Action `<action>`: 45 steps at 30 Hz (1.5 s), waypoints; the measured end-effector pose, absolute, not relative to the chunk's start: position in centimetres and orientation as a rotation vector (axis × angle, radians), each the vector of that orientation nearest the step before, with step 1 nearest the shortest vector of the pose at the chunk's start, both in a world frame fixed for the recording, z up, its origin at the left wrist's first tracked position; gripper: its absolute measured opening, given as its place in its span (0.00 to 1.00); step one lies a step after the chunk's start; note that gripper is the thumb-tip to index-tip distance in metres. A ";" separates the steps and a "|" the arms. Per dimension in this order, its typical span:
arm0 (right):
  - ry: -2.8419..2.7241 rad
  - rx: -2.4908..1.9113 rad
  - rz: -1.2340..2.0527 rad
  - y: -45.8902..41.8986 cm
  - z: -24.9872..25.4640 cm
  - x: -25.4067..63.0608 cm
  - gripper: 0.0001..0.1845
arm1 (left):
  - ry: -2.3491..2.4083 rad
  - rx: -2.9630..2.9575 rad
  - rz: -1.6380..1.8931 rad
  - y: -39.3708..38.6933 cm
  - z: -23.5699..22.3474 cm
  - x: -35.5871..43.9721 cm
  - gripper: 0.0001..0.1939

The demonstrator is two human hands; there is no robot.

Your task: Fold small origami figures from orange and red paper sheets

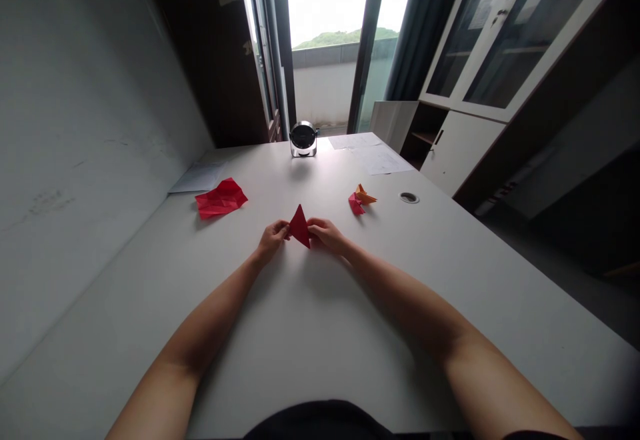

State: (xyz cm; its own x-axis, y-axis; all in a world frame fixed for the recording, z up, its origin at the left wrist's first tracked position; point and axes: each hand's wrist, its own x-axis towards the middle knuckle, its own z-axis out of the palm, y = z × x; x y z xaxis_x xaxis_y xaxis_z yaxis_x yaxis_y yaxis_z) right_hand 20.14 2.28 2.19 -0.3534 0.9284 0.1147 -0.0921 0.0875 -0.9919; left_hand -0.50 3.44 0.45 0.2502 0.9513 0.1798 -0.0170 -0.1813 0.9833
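A piece of folded red paper [300, 227], shaped like a narrow diamond, is held up a little over the white table [320, 320]. My left hand [274, 235] pinches its left edge between thumb and fingers. On the opposite side, my right hand [325, 232] grips the right edge, its fingertips partly hidden behind the paper. A creased red sheet [220, 200] lies to the left, spread out on the table. Over to the right sit small folded paper figures, one red [357, 204] and one orange [366, 195], touching each other.
Near the table's far edge stands a round black device on a silver stand [303, 139]. White papers [383, 159] lie at the back right, and another sheet [197, 177] by the left wall. A round cable hole [409, 197] is set in the tabletop. Cabinets [465, 147] stand at right.
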 end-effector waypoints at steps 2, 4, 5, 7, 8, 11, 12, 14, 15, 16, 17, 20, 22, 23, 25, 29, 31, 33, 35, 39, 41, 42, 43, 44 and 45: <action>-1.510 -0.898 1.374 2.4 1.9 20.1 0.09 | 0.948 1.465 1.148 3.4 0.4 -0.5 0.14; -1.560 -0.896 1.334 2.5 1.8 20.1 0.09 | 0.963 1.474 1.147 3.4 0.4 -0.5 0.13; -1.580 -0.892 1.320 2.6 1.7 20.1 0.09 | 0.966 1.478 1.145 3.4 0.4 -0.5 0.13; -1.608 -0.885 1.302 2.6 1.7 20.2 0.09 | 0.974 1.490 1.140 3.4 0.4 -0.6 0.13; -1.620 -0.884 1.295 2.6 1.6 20.2 0.10 | 0.981 1.497 1.138 3.4 0.4 -0.6 0.13; -1.672 -0.903 1.265 2.6 1.4 20.2 0.12 | 1.008 1.512 1.137 3.4 0.4 -0.5 0.13; -1.694 -0.911 1.249 2.6 1.3 20.2 0.12 | 1.012 1.511 1.140 3.4 0.4 -0.5 0.14; -1.723 -0.917 1.226 2.6 1.1 20.1 0.14 | 1.008 1.499 1.151 3.5 0.3 -0.4 0.14; -1.729 -0.913 1.223 2.6 1.0 20.0 0.15 | 1.004 1.491 1.158 3.5 0.3 -0.4 0.14; -1.727 -0.907 1.225 2.6 1.0 20.0 0.15 | 1.001 1.484 1.161 3.6 0.2 -0.4 0.14; -1.721 -0.900 1.230 2.6 0.9 19.9 0.16 | 0.999 1.478 1.161 3.6 0.2 -0.4 0.13; -1.705 -0.875 1.250 2.5 1.0 19.9 0.18 | 0.994 1.481 1.147 3.5 0.2 -0.3 0.12; -1.717 -0.879 1.229 2.5 1.0 19.9 0.18 | 0.995 1.501 1.134 3.4 0.2 -0.4 0.11; -1.730 -0.890 1.203 2.4 1.1 19.9 0.18 | 0.998 1.517 1.125 3.4 0.2 -0.4 0.11; -1.760 -0.925 1.132 2.4 1.1 20.0 0.17 | 1.011 1.549 1.101 3.2 0.3 -0.4 0.12; -1.799 -0.992 1.031 2.5 0.8 20.0 0.15 | 1.027 1.605 1.065 3.0 0.5 -0.5 0.12; -1.802 -1.019 1.005 2.6 0.5 19.9 0.15 | 1.033 1.616 1.056 3.0 0.5 -0.5 0.13; -1.802 -1.047 0.976 2.7 0.4 19.9 0.15 | 1.038 1.617 1.056 3.0 0.5 -0.4 0.13; -1.804 -1.084 0.943 2.8 0.3 19.9 0.14 | 1.046 1.618 1.067 3.0 0.5 -0.3 0.13; -1.798 -1.151 0.899 2.8 0.5 20.0 0.13 | 1.078 1.633 1.110 2.8 0.5 -0.2 0.12; -1.799 -1.160 0.887 2.8 0.6 20.0 0.13 | 1.093 1.640 1.129 2.7 0.6 -0.2 0.12; -1.801 -1.164 0.880 2.8 0.6 20.0 0.12 | 1.101 1.643 1.138 2.6 0.7 -0.1 0.11; -1.804 -1.168 0.873 2.7 0.6 19.9 0.12 | 1.110 1.647 1.146 2.6 0.7 -0.1 0.11; -1.807 -1.170 0.867 2.7 0.6 19.9 0.12 | 1.119 1.650 1.152 2.6 0.7 -0.1 0.11; -1.811 -1.170 0.860 2.7 0.6 19.9 0.12 | 1.129 1.655 1.156 2.5 0.7 -0.1 0.11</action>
